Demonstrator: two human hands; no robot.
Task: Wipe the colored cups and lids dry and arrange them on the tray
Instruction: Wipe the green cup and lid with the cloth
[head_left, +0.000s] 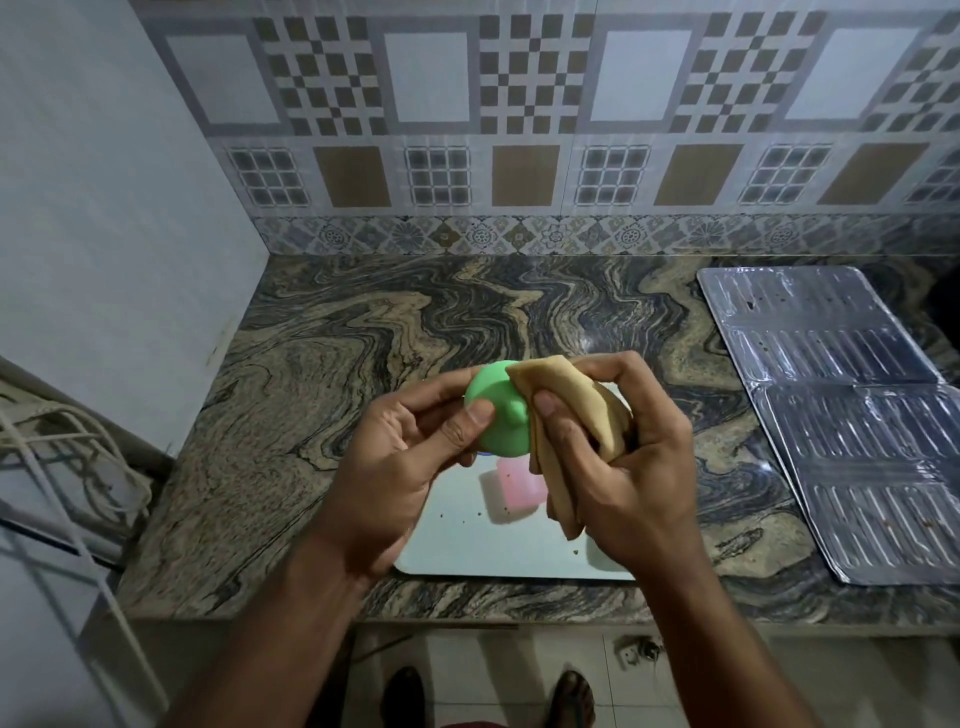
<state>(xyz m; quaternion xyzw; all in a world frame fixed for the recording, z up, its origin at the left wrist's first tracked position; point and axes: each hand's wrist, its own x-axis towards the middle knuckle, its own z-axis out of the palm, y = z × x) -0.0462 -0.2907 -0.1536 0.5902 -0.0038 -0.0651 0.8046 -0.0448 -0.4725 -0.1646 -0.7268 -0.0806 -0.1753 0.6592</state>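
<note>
Fingers of my left hand (400, 457) curl around a green lid (493, 415) just left of the frame's centre, the thumb laid across its face beside the small knob and the other fingers wrapped behind its far edge. My right hand (628, 462) grips a folded tan cloth (566, 415), thumb pinching it from the front and fingers closed over the top, and the cloth's leading fold presses against the right edge of the lid, covering part of it. Both are held up above the counter rather than resting on anything. Directly below them I see a pale tray (467, 551) lying flat on the marbled stone counter (322, 364), near its front edge; a pink cup (514, 486) sits on the tray, partly hidden behind the cloth's hanging end, and I cannot tell whether it stands upright or lies on its side. A sliver of something blue peeks out just under the lid, too little to identify. At the right of the frame, well apart from the tray, two ribbed metal sheets (841, 415) lie on the counter, overlapping. I can read no writing, brand or label on the lid, cup, cloth or tray. White cables (62, 452) hang at the far left.
</note>
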